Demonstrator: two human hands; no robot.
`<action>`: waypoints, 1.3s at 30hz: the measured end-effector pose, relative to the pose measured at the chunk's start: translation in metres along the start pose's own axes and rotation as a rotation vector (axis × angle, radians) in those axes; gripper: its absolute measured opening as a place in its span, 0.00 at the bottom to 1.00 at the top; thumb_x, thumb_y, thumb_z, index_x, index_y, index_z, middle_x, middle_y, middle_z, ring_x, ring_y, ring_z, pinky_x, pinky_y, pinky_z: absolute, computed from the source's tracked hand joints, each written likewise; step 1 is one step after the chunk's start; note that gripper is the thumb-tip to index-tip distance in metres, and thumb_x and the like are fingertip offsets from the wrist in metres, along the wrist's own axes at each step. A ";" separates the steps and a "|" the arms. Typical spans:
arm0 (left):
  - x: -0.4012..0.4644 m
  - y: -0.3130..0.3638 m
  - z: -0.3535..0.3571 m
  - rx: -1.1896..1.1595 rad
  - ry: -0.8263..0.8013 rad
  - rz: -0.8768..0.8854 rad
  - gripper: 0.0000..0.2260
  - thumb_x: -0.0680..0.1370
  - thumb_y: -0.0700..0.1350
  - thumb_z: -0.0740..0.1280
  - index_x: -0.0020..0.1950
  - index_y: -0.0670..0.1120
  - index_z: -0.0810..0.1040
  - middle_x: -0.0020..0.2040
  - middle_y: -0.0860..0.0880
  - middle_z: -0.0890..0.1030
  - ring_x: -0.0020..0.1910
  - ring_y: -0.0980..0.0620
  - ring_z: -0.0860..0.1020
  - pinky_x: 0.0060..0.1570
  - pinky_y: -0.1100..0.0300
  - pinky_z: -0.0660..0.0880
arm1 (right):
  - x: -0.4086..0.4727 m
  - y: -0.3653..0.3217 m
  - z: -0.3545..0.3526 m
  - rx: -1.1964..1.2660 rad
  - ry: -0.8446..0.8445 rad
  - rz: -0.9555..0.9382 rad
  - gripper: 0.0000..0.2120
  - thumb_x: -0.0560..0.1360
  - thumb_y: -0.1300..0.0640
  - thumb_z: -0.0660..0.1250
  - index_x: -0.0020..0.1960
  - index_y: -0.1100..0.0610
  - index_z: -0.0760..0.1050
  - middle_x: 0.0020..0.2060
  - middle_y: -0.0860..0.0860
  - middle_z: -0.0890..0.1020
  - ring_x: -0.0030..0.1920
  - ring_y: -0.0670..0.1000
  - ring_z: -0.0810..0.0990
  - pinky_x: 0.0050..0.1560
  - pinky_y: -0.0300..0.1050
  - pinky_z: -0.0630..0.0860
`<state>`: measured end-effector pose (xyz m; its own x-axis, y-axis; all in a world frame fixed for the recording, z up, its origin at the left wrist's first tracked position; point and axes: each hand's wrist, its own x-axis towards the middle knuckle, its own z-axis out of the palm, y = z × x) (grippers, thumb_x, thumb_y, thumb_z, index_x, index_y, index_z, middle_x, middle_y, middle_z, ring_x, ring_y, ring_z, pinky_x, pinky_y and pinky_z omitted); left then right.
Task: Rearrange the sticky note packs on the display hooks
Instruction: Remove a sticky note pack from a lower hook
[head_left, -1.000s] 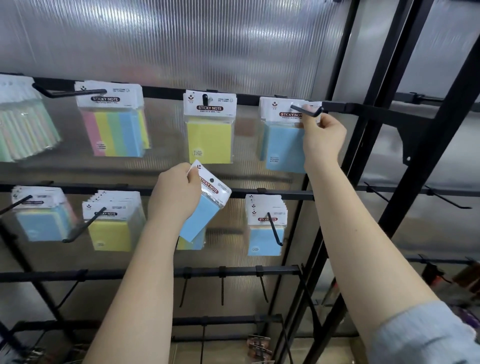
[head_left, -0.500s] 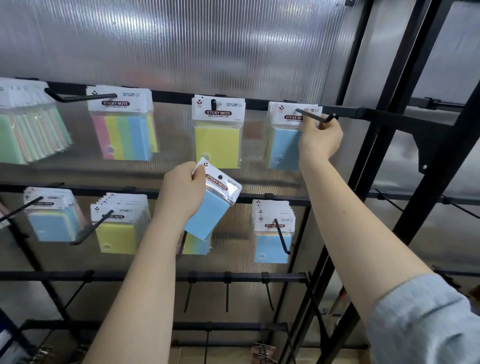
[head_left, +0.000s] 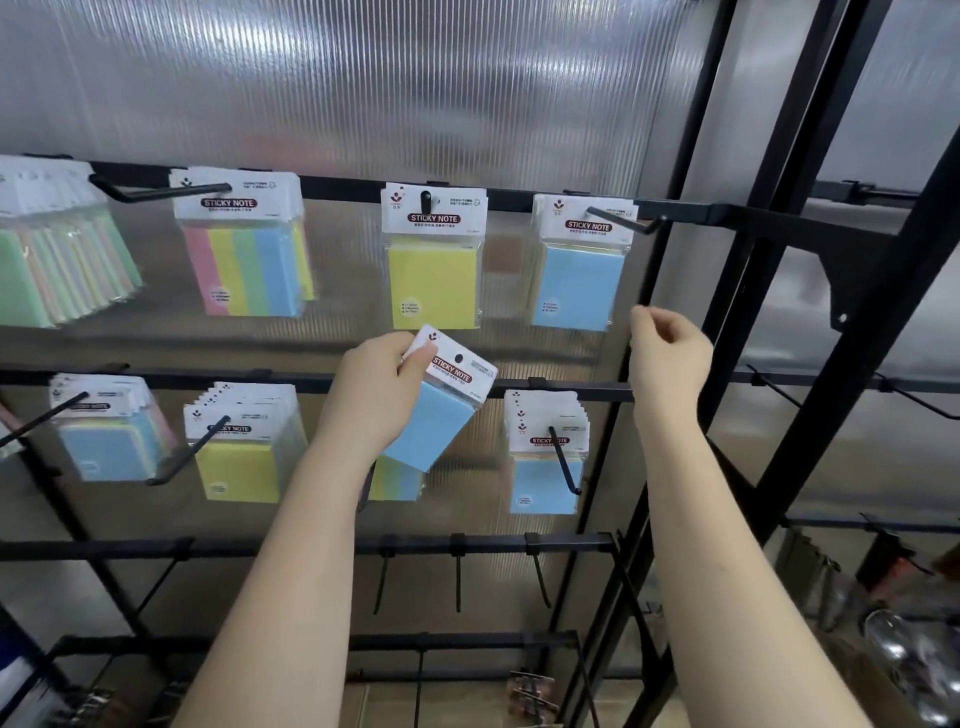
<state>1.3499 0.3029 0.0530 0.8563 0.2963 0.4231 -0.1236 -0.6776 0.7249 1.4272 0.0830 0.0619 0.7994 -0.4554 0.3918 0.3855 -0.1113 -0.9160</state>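
The left hand (head_left: 379, 395) is raised in front of the rack with its fingers and thumb curled round the top corner of a blue pack (head_left: 441, 410), which it holds tilted, the header card leaning up and to the right. The pack sits between the top and middle rows, just under the yellow pack (head_left: 434, 260) on the top rail (head_left: 343, 184) and overlapping the middle rail (head_left: 291, 379).

The right hand (head_left: 670, 353) is lifted to the right of it, fingers loosely curled and holding nothing, just below and to the right of the blue pack on the top right hook (head_left: 579, 270). That hook (head_left: 623, 221) juts forward past the pack's header, its bent tip free.

Along the top rail hang also a striped pack (head_left: 244, 249) and a fanned bunch of packs (head_left: 57, 249) at the left edge. On the middle rail hang a blue stack (head_left: 109, 431), a yellow stack (head_left: 244, 447) and a blue stack at the right (head_left: 545, 457).

Lower down, three short hooks (head_left: 457, 571) hang from the third rail. The black upright posts (head_left: 810, 260) close the rack off on the right, close beside the right hand.
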 end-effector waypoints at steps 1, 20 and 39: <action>-0.001 0.001 0.001 -0.001 -0.003 0.008 0.13 0.81 0.50 0.58 0.43 0.47 0.77 0.37 0.56 0.79 0.37 0.53 0.75 0.31 0.58 0.66 | -0.005 0.008 -0.006 -0.060 -0.041 -0.001 0.06 0.77 0.57 0.64 0.43 0.49 0.78 0.37 0.44 0.80 0.39 0.42 0.77 0.39 0.34 0.71; -0.014 0.089 -0.002 -0.376 0.094 0.342 0.18 0.81 0.48 0.61 0.44 0.31 0.75 0.41 0.35 0.80 0.35 0.44 0.76 0.33 0.55 0.69 | -0.056 0.074 -0.055 -0.808 -0.528 0.046 0.12 0.79 0.57 0.61 0.59 0.55 0.79 0.51 0.50 0.82 0.42 0.46 0.74 0.45 0.37 0.68; 0.012 0.135 0.032 -0.586 0.087 0.288 0.17 0.77 0.47 0.67 0.39 0.32 0.77 0.38 0.32 0.78 0.34 0.50 0.71 0.35 0.56 0.65 | -0.068 0.066 -0.075 -0.822 -0.721 0.033 0.21 0.80 0.54 0.59 0.73 0.52 0.65 0.69 0.49 0.71 0.69 0.50 0.69 0.64 0.42 0.66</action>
<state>1.3600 0.1937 0.1382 0.7075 0.2281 0.6688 -0.6152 -0.2668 0.7418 1.3637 0.0410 -0.0318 0.9889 0.1258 0.0793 0.1482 -0.7865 -0.5995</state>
